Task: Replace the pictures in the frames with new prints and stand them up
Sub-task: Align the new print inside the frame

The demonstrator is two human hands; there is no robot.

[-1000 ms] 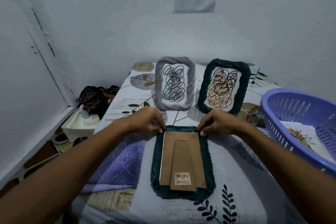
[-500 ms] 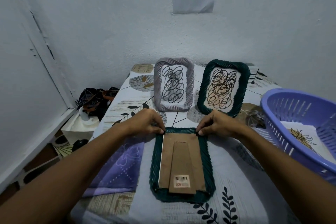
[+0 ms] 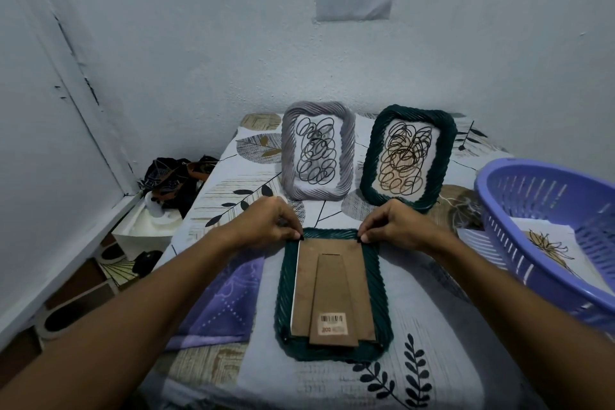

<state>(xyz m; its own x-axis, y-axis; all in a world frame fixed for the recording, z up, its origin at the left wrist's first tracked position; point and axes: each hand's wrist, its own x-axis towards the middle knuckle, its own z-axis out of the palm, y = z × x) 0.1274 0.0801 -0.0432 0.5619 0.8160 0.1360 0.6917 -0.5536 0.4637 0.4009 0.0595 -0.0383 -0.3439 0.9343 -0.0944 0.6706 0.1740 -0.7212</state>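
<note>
A dark green frame (image 3: 283, 316) lies face down on the patterned table in front of me, its brown backing board (image 3: 332, 293) with a folded stand and barcode sticker facing up. My left hand (image 3: 266, 225) pinches the small tab at the board's top left corner. My right hand (image 3: 396, 223) pinches the tab at the top right corner. Behind them stand a grey frame (image 3: 317, 150) and a second green frame (image 3: 407, 156), each showing a scribble print. A flower print (image 3: 545, 243) lies in the purple basket.
The purple basket (image 3: 545, 196) sits at the table's right edge. A purple cloth (image 3: 226, 303) lies left of the face-down frame. The wall is close behind the standing frames. Left of the table, a white bag and dark items sit on the floor.
Both hands stay at the top corners of the backing board, fingertips pinching a little tighter. The view has shifted slightly.
</note>
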